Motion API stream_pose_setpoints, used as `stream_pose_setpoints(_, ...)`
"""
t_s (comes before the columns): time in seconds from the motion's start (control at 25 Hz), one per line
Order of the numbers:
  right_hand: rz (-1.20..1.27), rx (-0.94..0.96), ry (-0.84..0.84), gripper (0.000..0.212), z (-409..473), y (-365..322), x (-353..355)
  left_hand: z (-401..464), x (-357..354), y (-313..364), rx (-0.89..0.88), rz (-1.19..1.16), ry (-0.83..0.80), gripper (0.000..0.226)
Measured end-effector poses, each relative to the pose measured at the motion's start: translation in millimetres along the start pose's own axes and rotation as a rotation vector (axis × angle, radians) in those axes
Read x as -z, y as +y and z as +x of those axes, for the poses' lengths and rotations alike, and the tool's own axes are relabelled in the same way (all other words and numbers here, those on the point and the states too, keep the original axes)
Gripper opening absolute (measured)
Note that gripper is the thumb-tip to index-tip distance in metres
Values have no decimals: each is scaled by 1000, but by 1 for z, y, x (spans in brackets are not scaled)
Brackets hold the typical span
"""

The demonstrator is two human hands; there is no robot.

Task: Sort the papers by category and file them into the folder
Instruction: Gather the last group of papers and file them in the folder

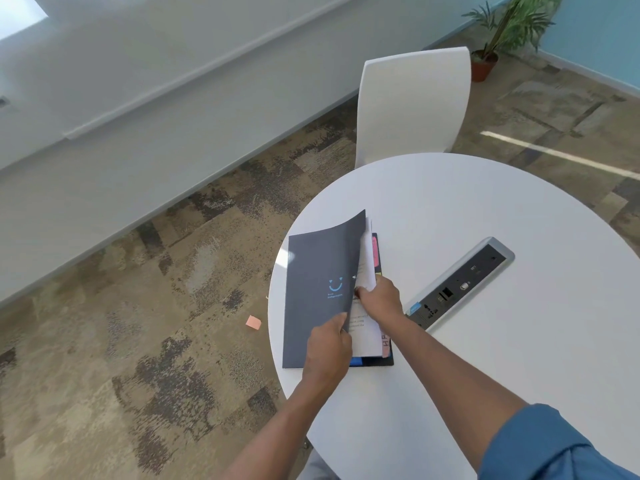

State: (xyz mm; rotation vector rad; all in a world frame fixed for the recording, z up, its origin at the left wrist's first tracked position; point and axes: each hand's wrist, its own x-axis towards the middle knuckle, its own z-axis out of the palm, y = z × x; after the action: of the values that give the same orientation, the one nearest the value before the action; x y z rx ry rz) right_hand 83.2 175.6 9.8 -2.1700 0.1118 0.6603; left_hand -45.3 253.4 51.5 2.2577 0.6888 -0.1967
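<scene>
Lying at the tabletop's (pixel 485 209) left edge, the dark folder (pixel 318 271) has its cover pinched up by the left hand (pixel 329 344), while the right hand (pixel 379 297) grips the papers (pixel 367 271) inside.

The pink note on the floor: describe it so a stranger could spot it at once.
Start at the round white table and go to its left edge, where the dark folder lies. Just left of that edge, down on the mottled brown carpet, lies a small square pink note. It is the only loose, brightly coloured scrap on the floor.
</scene>
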Motion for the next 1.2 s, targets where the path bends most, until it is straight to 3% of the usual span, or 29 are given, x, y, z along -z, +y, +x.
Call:
stream_pose_setpoints(0.36,-64,46,54,20,-26,23,9,-24,-16,12,-57,100,-90,36)
stream_pose_setpoints(0.8,-83,28,-188,8,-42,59,33,-50,-43,15,-34,50,-109,34)
stream_pose_setpoints(0.88,-87,27,-128,14,-42,67,41,-48,-46,14,-8,23,-121,32)
stream_pose_setpoints(1.04,-121,5,175,13,-40,86,60,-49,-50,17,16,-4,-163,27)
stream_pose_setpoints(1.2,-301,22,148,34,-26,94,69,-49,-55,21,41,-5,-184,31)
